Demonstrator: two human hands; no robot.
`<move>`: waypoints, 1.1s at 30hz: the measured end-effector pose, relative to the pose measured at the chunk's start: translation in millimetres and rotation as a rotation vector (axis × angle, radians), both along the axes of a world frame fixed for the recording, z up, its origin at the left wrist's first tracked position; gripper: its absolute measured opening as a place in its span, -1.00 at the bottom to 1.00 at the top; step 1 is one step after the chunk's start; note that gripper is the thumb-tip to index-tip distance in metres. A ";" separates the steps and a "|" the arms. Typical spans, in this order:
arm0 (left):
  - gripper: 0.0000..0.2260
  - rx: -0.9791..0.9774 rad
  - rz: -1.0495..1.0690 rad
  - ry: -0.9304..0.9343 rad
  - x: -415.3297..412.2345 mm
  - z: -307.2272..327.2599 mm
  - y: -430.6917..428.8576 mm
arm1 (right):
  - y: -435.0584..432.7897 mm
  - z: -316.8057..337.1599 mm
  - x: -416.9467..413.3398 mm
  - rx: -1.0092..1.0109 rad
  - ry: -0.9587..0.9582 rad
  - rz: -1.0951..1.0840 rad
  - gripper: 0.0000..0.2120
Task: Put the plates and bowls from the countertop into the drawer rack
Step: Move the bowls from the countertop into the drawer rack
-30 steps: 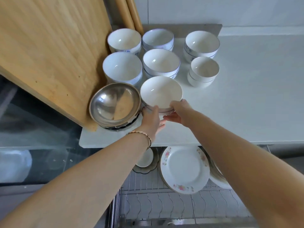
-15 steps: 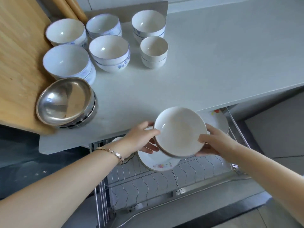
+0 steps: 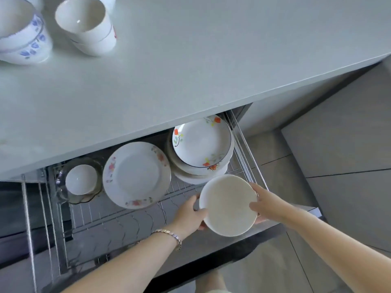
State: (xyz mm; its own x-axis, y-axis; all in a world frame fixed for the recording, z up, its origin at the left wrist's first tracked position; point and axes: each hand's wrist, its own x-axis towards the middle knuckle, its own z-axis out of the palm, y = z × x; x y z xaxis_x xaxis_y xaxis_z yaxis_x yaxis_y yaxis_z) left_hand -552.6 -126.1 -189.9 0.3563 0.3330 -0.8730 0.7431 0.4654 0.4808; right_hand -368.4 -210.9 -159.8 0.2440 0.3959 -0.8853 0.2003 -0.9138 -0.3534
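I hold a white bowl [image 3: 228,205] between both hands over the front right part of the open wire drawer rack [image 3: 118,220]. My left hand [image 3: 190,212] grips its left rim and my right hand [image 3: 264,201] its right rim. In the rack lie a floral plate [image 3: 136,174], a stack of orange-flower plates [image 3: 202,142] at the back right, and a small white bowl [image 3: 81,179] inside a glass dish [image 3: 63,191]. On the countertop [image 3: 190,60] stand a blue-patterned bowl [image 3: 21,37] and stacked white bowls [image 3: 88,26] at the top left.
The countertop edge overhangs the back of the drawer. The drawer's steel side rail [image 3: 245,144] runs along the right. Grey floor tiles [image 3: 338,187] lie to the right. Bare wire dividers fill the rack's front left.
Both hands carried the white bowl from the countertop down and right to above the rack's front right. The view tilted down, so most countertop bowls left the frame.
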 end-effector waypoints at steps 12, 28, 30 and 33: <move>-0.61 0.062 -0.019 0.122 58.9 -101.0 -6.6 | 19.9 -110.9 30.2 -0.123 -0.279 0.171 -0.51; -0.57 0.087 -0.171 0.071 90.3 -122.8 -5.6 | 9.0 -106.7 51.4 -0.199 -0.517 0.658 -0.64; -0.56 0.099 -0.197 0.087 92.2 -123.6 -5.7 | 5.2 -102.5 57.9 -0.149 -0.541 0.687 -0.66; -0.47 0.093 -0.230 0.095 93.7 -125.2 -6.8 | 0.8 -100.8 67.7 -0.057 -0.560 0.615 -0.70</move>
State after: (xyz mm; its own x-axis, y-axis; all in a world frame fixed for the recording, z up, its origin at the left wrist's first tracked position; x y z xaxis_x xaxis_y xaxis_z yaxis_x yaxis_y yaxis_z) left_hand -458.9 -133.0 -315.1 0.3499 0.3333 -0.8755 0.8681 0.2359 0.4367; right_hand -300.7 -210.2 -260.6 0.4093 0.5605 -0.7200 0.8016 -0.5978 -0.0096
